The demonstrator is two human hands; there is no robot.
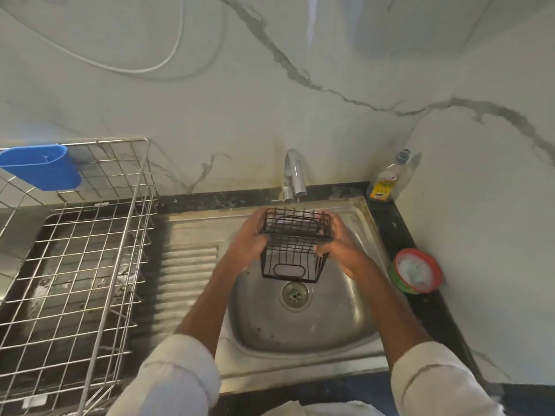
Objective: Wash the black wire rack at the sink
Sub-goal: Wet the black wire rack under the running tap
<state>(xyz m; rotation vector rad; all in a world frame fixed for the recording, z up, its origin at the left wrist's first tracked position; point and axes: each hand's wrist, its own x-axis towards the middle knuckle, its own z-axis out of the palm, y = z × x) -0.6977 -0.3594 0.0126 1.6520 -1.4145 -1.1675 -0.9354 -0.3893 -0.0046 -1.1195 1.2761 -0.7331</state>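
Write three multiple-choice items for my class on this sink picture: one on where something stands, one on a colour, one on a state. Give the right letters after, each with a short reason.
1. Where is the soap bottle?
A. On the counter in the corner behind the sink, to the right of the tap
B. Inside the steel drying rack
C. In the sink bowl

2. What colour is the plastic cup hung on the steel drying rack?
A. Red
B. Blue
C. Yellow

3. How is the black wire rack held?
A. It lies on the counter
B. One hand alone grips it
C. Both hands grip it over the sink

Answers:
1 A: it stands at the back right corner, beside the tap.
2 B: the cup is plainly blue.
3 C: the left hand and right hand hold its two sides above the drain.
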